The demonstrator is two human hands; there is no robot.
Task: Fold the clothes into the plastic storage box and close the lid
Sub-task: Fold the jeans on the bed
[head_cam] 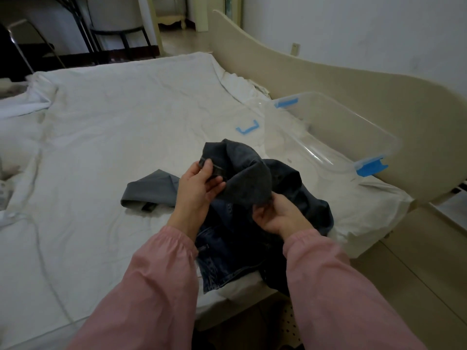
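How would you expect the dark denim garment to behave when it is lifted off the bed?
Probably floppy: the denim garment sags in folds between the left hand and right hand. Likely heavy for a garment, as the thick cloth holds bulky creases. Unlikely to slip; both hands pinch it, and the rest drapes on the bed.

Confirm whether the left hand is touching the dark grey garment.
Touching. The head view shows the left hand pinching the hem of the dark grey garment between thumb and fingers; the right hand grips its lower fold too.

Partly hidden beneath grey garment (242, 178), sleeves (161, 274): denim garment (222, 251)
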